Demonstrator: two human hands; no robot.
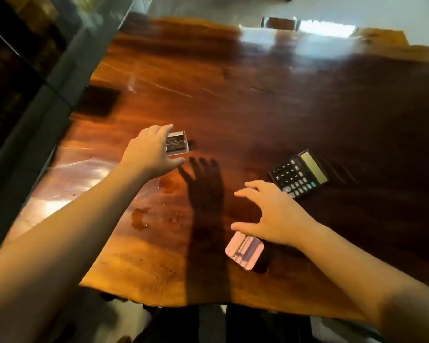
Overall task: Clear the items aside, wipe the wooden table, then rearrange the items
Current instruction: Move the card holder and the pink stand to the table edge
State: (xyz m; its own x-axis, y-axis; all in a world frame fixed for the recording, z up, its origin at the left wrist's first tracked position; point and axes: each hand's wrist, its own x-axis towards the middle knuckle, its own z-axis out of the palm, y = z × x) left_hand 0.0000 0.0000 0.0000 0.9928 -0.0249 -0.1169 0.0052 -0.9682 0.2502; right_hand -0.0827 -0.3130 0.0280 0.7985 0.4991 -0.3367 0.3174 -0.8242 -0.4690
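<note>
My left hand [148, 151] reaches over the wooden table [233, 100] and its fingers touch a small clear box with a dark label [177, 142]; whether it grips the box is unclear. My right hand [273, 214] hovers with fingers spread above the table, just over a pink rounded case [244, 251] lying near the front edge. A black calculator [299, 174] lies to the right, just beyond my right hand. Small wet spots [139, 219] sit on the wood between my arms.
A dark square object [98, 100] lies at the table's left edge. A grey ledge [35, 107] runs along the left side. A chair back [280, 22] stands beyond the far edge.
</note>
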